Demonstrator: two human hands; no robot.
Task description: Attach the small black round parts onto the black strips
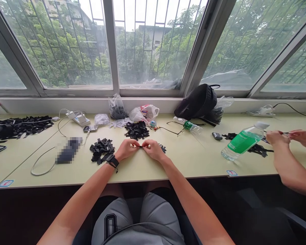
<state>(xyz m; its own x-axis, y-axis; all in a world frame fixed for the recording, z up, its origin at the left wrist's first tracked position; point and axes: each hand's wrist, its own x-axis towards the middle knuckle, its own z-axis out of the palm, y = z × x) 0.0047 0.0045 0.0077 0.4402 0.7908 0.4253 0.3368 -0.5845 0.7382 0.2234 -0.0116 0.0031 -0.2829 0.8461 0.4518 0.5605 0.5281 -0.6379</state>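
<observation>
Just above the table, my left hand (129, 149) and my right hand (153, 149) meet fingertip to fingertip. Between them they pinch a small black strip (140, 147), mostly covered by the fingers. One pile of black strips (102, 149) lies left of my left hand, beside the wrist with the dark watch. Another heap of black strips (137, 130) lies just beyond both hands. Some small dark bits (163, 148), too small to name, are scattered to the right of my right hand.
Bags stand along the window sill, with a black bag (199, 103) at right. A small water bottle (188, 126) and glasses (177, 132) lie beyond my right hand. A large bottle (244, 141) tilts near a co-worker's hands (277, 139). White cables (44, 170) cross the left side.
</observation>
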